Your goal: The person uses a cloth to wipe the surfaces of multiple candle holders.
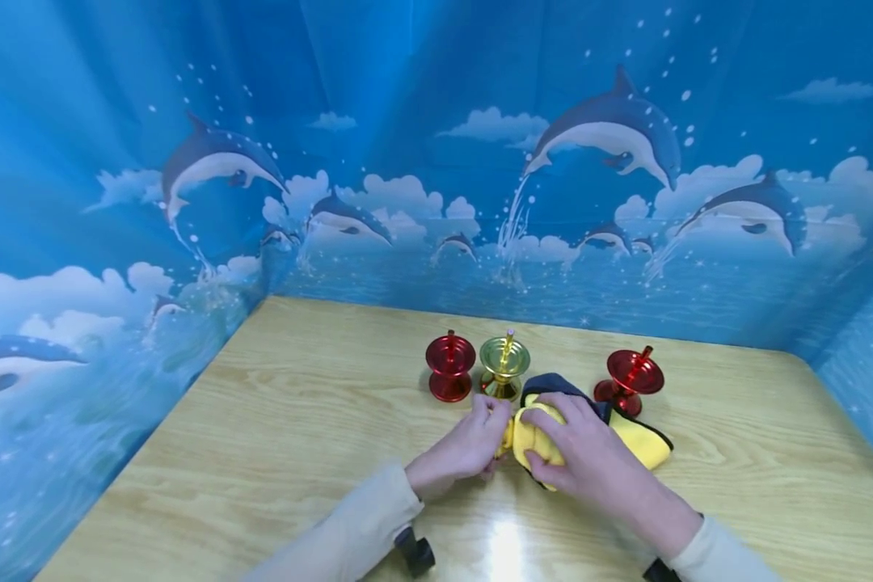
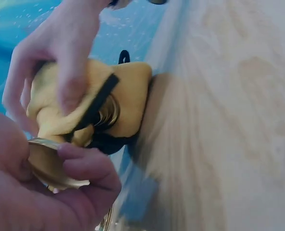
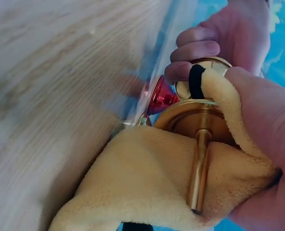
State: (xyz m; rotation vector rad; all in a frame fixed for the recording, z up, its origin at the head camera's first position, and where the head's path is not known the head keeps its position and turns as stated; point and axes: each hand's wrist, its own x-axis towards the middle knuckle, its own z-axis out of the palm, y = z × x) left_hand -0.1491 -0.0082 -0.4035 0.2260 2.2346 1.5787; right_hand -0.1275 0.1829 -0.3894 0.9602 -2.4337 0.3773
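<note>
My left hand point(image 1: 461, 443) grips the round foot of a gold metal candle holder point(image 2: 51, 166), held on its side above the table. A dish with a thin central rod point(image 3: 199, 178) shows at its other end in the right wrist view. Around that dish, a plush yellow cloth point(image 1: 643, 440) with a dark edge and dark back is bunched. My right hand point(image 1: 600, 457) holds the cloth against the holder, thumb and fingers curled over it. In the head view the cloth and hands hide most of this holder.
Just beyond my hands stand a red holder point(image 1: 450, 356) and another gold holder point(image 1: 504, 360), side by side. A second red one point(image 1: 629, 376) stands behind the cloth at right. The wooden table point(image 1: 291, 380) meets a blue dolphin-print curtain point(image 1: 407, 250) at the back.
</note>
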